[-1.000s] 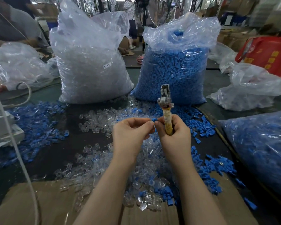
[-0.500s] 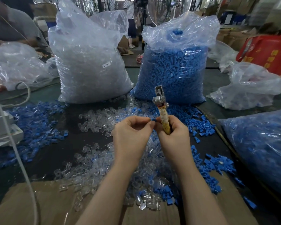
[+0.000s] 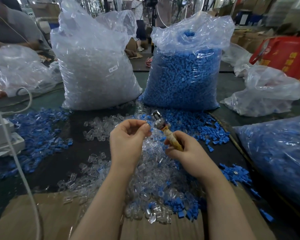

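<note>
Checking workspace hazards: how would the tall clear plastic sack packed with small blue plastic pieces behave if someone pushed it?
The tall clear plastic sack of blue pieces bulges wide at its base, so it would probably slump or drag rather than tip. It is packed most of the way up, so it is likely heavy. Its top looks only loosely gathered, so pieces might spill.

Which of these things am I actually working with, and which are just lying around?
In the job: left hand, pinching a small part; right hand, gripping the tool; loose clear pieces; loose blue pieces; clear-piece bag; blue-piece bag.
Lying about: white cable; red bag; cardboard; crumpled plastic bag.
</note>
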Demonstrator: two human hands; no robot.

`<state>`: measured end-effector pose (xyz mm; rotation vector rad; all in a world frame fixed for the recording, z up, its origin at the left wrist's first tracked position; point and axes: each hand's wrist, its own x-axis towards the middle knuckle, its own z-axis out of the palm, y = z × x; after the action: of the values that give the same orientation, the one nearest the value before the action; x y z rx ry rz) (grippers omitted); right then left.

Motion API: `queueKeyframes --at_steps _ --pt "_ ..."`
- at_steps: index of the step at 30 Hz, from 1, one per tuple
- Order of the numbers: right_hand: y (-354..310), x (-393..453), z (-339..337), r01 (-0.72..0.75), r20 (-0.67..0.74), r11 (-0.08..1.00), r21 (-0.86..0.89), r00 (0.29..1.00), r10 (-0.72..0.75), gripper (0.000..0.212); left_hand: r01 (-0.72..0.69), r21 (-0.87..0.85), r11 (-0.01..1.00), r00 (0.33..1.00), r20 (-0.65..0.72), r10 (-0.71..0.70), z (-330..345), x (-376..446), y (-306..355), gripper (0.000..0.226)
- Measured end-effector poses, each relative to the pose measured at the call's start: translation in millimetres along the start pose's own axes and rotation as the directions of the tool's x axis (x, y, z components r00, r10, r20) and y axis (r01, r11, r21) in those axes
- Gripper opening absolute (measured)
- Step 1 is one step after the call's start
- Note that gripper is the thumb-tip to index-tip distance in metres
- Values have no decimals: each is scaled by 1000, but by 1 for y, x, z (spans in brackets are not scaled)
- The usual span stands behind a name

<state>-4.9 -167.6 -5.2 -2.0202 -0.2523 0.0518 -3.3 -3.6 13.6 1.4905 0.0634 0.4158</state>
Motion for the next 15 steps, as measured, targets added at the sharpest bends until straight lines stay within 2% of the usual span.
queueKeyframes --at_steps 7,15 --pt "-1 -1 2 -42 69 999 -26 997 44 39 -44 -4 999 999 10 44 -7 4 -2 12" --pt "1 -1 2 -15 95 999 -42 995 18 19 -79 -9 997 994 68 80 -10 4 0 10"
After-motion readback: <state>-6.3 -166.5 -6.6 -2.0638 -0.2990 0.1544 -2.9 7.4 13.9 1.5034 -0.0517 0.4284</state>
